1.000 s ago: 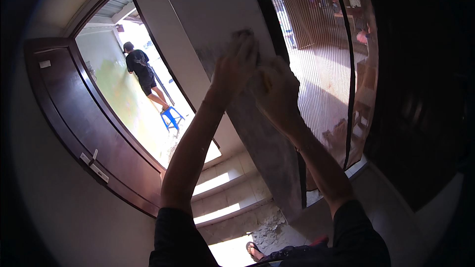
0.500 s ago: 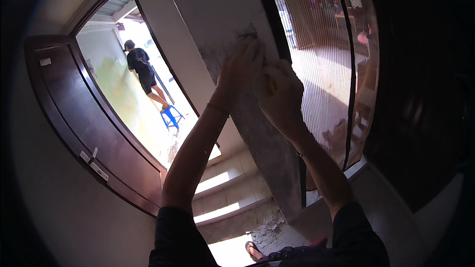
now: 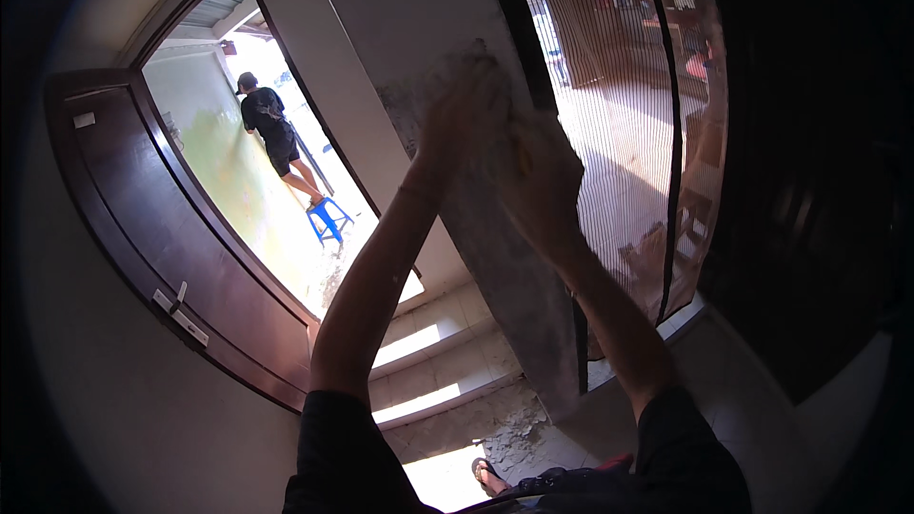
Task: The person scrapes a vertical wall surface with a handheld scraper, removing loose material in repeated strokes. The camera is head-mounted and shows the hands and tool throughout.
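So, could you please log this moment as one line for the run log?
left hand: raised, on grey wall patch | right hand: pressed on same patch | rubble: at wall foot | doorway: person by blue stool

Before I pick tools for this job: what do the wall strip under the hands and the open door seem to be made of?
The wall strip looks like bare grey cement render, rough and matte, with crumbled debris at its foot. The open door seems dark brown wood with a smooth, slightly glossy finish. Both the left hand and right hand press on the render.
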Demonstrator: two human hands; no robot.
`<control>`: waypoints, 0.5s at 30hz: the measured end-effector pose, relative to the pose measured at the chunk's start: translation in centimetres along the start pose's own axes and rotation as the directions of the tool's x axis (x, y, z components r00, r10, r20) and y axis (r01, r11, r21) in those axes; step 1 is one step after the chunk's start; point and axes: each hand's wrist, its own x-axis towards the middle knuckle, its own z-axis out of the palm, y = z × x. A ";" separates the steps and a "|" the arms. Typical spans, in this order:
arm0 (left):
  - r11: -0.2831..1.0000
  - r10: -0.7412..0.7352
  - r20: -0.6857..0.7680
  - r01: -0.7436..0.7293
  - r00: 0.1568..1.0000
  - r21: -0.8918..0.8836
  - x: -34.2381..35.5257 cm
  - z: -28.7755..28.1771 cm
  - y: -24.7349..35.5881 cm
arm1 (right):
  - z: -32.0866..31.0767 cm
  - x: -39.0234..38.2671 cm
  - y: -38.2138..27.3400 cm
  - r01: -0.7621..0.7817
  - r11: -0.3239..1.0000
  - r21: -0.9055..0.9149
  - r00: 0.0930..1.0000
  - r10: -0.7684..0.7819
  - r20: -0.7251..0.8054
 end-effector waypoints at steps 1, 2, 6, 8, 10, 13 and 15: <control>1.000 0.025 0.006 -0.025 1.000 -0.017 -1.1 -0.2 0.7 | -0.4 -1.4 -0.3 0.017 1.000 -0.006 1.000 -0.017 0.006; 0.999 0.040 0.007 -0.040 0.999 -0.036 -2.4 -0.5 1.6 | -0.8 -2.8 -0.5 0.036 0.999 -0.014 0.999 -0.036 0.010; 0.996 0.082 -0.015 -0.082 0.996 0.029 -4.3 -0.1 2.8 | -0.6 -4.9 -0.2 0.107 0.993 -0.052 0.993 -0.109 -0.035; 0.999 0.010 -0.025 -0.011 1.000 -0.046 -3.9 0.2 2.3 | -0.2 -4.1 0.0 0.054 0.997 -0.061 0.999 -0.053 0.010; 0.999 -0.023 -0.007 0.023 1.000 -0.049 -3.2 0.4 1.8 | -0.1 -3.1 -0.1 0.008 0.999 -0.034 1.000 -0.007 0.019; 0.999 -0.043 0.012 0.043 0.999 -0.007 -2.7 0.5 1.7 | -0.5 -2.8 -0.9 -0.110 0.994 0.006 0.992 0.109 0.060; 0.998 0.039 -0.115 -0.044 0.993 -0.041 -3.0 0.3 2.2 | -1.0 -3.4 -1.4 -0.133 0.991 -0.004 0.986 0.133 0.097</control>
